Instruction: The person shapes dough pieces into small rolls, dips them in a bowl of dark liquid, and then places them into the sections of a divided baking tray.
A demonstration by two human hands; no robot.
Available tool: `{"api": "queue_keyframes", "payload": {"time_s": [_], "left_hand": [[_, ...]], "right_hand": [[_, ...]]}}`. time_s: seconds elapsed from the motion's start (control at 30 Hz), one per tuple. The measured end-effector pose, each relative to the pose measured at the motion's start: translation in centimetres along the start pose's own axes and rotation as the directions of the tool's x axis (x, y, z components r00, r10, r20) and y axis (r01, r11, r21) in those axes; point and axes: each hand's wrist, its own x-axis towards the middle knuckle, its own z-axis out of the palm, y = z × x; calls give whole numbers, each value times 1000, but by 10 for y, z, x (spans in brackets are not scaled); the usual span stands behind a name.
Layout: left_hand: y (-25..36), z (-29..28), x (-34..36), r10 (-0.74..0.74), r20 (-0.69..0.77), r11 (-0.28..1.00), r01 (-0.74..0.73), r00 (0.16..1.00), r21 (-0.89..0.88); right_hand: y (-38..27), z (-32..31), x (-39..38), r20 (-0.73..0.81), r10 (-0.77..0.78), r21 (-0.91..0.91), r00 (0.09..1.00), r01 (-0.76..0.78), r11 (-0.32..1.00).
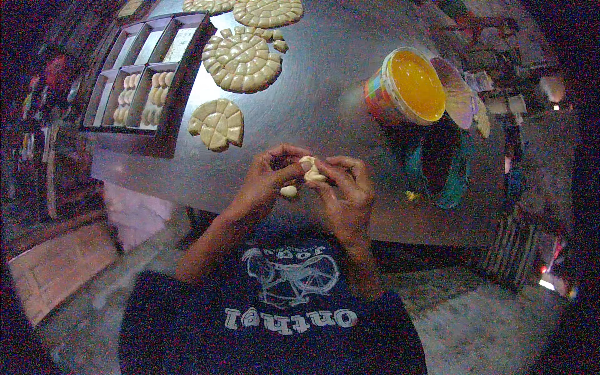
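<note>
Close to the table's near edge, my left hand (269, 178) and my right hand (345, 187) meet around a small piece of pale dough (314, 170). Fingers and thumbs of both hands pinch it, and parts of it are hidden behind them. A second small dough ball (288, 191) shows just under my left fingers; whether it rests on the table or against the hand I cannot tell. Ahead and to the left lies a flat round of dough (217, 125) cut into wedges, with a section gone from its lower right.
Farther back are a larger cut dough round (241, 59) and another (269, 11) on the metal table (325, 75). A dark compartmented tray (169, 94) at left holds shaped dough pieces. At right stands a bucket (383, 94) of yellow-orange contents, near a teal bag (451, 197).
</note>
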Motion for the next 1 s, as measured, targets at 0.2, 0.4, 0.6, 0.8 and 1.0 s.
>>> {"api": "queue_keyframes", "payload": {"time_s": [0.2,0.4,0.6,0.8,1.0], "left_hand": [[-2,-4,1,-29,83,999,31,996,-24],[-8,-11,8,-74,96,997,71,993,33],[-26,-22,13,-128,38,963,133,991,-234],[-30,-23,12,-95,34,967,100,995,-233],[-8,-4,-6,15,-18,989,-18,1000,-144]], "right_hand": [[11,4,8,276,468,262,840,-534,804],[61,17,11,631,465,431,621,-779,455],[43,16,11,513,402,487,758,-643,591],[35,21,4,488,358,479,796,-587,653],[37,19,7,497,379,416,781,-597,686]]}}
